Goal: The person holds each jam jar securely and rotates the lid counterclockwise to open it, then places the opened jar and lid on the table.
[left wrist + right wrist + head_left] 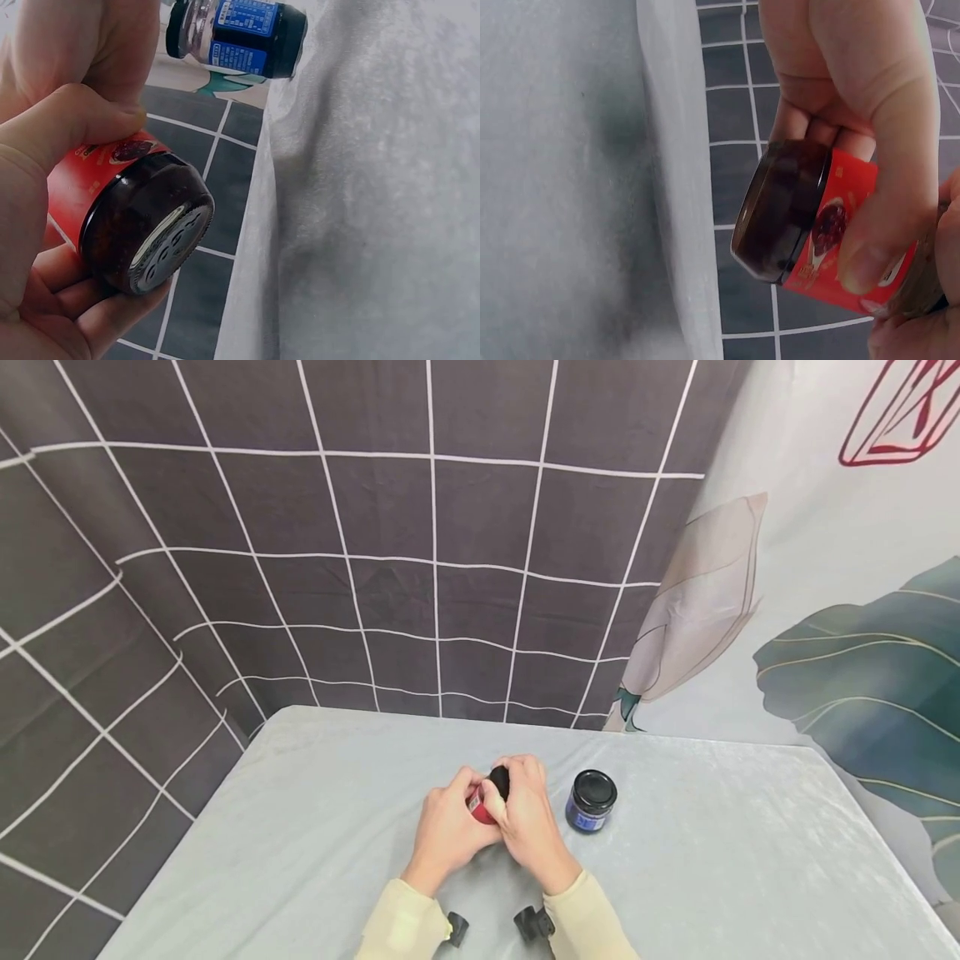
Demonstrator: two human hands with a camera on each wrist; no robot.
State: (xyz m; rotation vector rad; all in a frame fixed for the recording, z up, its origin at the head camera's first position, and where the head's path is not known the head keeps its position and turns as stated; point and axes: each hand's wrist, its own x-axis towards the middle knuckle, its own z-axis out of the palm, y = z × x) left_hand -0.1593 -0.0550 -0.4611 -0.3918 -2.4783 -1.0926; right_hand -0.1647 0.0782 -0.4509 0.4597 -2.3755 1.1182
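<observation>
A jar with a red label [480, 806] and a dark lid [500, 781] is held between both hands, tilted. The left hand [447, 827] grips its body, thumb across the red label [90, 176] in the left wrist view, with the jar's dark glass base [154, 225] showing. My right hand [531, 818] has its fingers curled round the lid end. In the right wrist view the red jar [810, 217] lies in the left hand's fingers, and the right hand's part [922, 334] at the lower right meets the lid end, mostly hidden.
A second jar [590, 802], with a black lid and blue label, stands upright on the pale cloth-covered table [712, 843], right of the hands. Behind the table hang a dark grid-patterned curtain and a white curtain with leaf prints.
</observation>
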